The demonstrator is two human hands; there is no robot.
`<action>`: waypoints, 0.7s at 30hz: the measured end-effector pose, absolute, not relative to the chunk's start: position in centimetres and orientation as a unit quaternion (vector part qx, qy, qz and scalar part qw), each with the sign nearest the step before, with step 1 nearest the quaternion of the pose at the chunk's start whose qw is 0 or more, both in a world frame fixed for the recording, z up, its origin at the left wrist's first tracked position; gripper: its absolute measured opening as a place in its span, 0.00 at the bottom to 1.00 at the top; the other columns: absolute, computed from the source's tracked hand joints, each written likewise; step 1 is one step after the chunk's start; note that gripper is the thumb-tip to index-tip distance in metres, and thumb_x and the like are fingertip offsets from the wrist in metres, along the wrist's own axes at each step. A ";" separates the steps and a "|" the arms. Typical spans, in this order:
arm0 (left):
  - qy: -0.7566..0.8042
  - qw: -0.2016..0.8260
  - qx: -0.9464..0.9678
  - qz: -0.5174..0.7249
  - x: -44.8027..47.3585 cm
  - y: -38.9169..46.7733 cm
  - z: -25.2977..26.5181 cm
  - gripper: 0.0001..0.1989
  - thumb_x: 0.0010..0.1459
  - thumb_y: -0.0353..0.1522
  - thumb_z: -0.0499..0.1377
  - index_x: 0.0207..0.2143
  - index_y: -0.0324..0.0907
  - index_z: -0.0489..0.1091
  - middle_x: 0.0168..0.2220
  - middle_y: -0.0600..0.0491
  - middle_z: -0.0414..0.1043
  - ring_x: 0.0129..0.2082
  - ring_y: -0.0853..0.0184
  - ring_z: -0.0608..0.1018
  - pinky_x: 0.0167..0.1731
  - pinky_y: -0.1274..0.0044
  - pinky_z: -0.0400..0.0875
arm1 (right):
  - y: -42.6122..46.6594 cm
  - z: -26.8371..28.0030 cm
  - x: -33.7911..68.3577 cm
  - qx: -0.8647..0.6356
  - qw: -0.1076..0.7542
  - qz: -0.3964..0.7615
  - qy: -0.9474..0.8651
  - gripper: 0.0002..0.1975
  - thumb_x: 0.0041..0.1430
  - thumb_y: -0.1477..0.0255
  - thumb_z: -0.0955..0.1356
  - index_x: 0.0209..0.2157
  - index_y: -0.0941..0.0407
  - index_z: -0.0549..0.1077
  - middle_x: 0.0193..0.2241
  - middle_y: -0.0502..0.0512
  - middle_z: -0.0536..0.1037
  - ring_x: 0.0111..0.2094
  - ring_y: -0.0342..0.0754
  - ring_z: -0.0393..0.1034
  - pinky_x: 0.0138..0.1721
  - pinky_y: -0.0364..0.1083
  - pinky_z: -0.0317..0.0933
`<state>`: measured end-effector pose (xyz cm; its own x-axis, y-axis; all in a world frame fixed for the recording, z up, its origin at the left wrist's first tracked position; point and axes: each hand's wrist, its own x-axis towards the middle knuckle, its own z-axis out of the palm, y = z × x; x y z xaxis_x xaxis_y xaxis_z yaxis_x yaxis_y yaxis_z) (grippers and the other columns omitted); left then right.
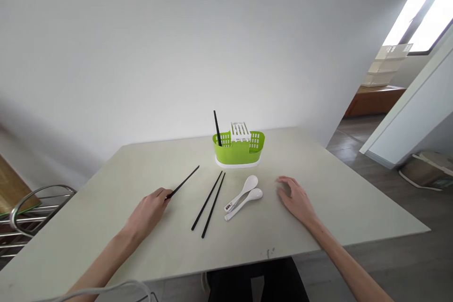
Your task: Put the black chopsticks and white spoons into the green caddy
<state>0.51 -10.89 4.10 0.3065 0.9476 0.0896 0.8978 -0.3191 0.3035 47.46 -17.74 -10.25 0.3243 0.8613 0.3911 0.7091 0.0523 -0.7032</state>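
Observation:
My left hand (151, 208) is closed on the near end of a black chopstick (184, 181), whose other end points away towards the back of the table. To its right, two more black chopsticks (208, 205) lie side by side on the tabletop. Beside them rest two white spoons (244, 198), one partly against the other. My right hand (294, 196) lies over the table right of the spoons, fingers loosely apart, holding nothing. Further back stands a green cutlery holder (238, 155) with a white rack (240, 131) across its middle. One black chopstick (217, 128) leans upright in its left compartment.
The pale table (283, 240) meets a white wall (177, 56) behind the holder. A metal rack (31, 217) stands off the left edge. A pale cable (106, 289) crosses the lower left. Beyond the right edge is grey floor (406, 207).

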 end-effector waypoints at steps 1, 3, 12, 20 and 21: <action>0.581 0.130 0.784 0.176 0.7 -11.5 4.6 0.18 0.63 0.47 0.55 0.45 0.50 0.78 0.46 0.47 0.83 0.44 0.52 0.84 0.43 0.67 0.78 | -17.9 -9.8 47.3 -0.681 0.451 0.085 -0.570 0.16 0.63 0.67 0.63 0.49 0.54 0.74 0.54 0.62 0.77 0.55 0.56 0.74 0.59 0.59 0.65; 0.595 0.215 0.730 0.256 1.7 -12.9 5.7 0.20 0.59 0.52 0.61 0.45 0.51 0.78 0.42 0.50 0.84 0.45 0.52 0.84 0.45 0.66 0.80 | -18.4 -8.2 46.2 -0.667 0.476 0.083 -0.567 0.16 0.65 0.67 0.62 0.51 0.54 0.73 0.55 0.63 0.76 0.56 0.56 0.73 0.59 0.59 0.65; 0.497 0.542 0.536 0.415 11.7 -16.9 6.5 0.25 0.52 0.51 0.70 0.46 0.46 0.78 0.51 0.45 0.82 0.54 0.53 0.82 0.56 0.65 0.80 | -23.0 2.8 32.2 -0.326 0.420 0.616 -0.581 0.29 0.71 0.47 0.62 0.60 0.52 0.69 0.52 0.61 0.79 0.46 0.52 0.80 0.48 0.53 0.72; 0.476 0.604 0.476 0.427 14.5 -17.8 5.0 0.22 0.49 0.47 0.74 0.43 0.47 0.78 0.47 0.48 0.84 0.54 0.56 0.82 0.59 0.67 0.78 | -24.0 2.4 31.0 -0.358 0.435 0.682 -0.466 0.34 0.65 0.40 0.64 0.46 0.58 0.75 0.22 0.45 0.68 0.19 0.40 0.60 0.21 0.42 0.59; 0.470 0.614 0.468 0.427 14.5 -17.8 5.0 0.22 0.48 0.46 0.74 0.42 0.47 0.79 0.47 0.49 0.84 0.54 0.56 0.83 0.59 0.67 0.77 | -24.1 2.2 31.1 -0.362 0.438 0.681 -0.463 0.34 0.64 0.40 0.65 0.47 0.58 0.75 0.22 0.44 0.67 0.18 0.40 0.59 0.20 0.42 0.58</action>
<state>14.53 -17.76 4.95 0.1923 0.9650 -0.1784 -0.0846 0.1974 0.9767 31.14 -24.09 2.20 -0.3552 0.9307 -0.0873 -0.2609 -0.1884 -0.9468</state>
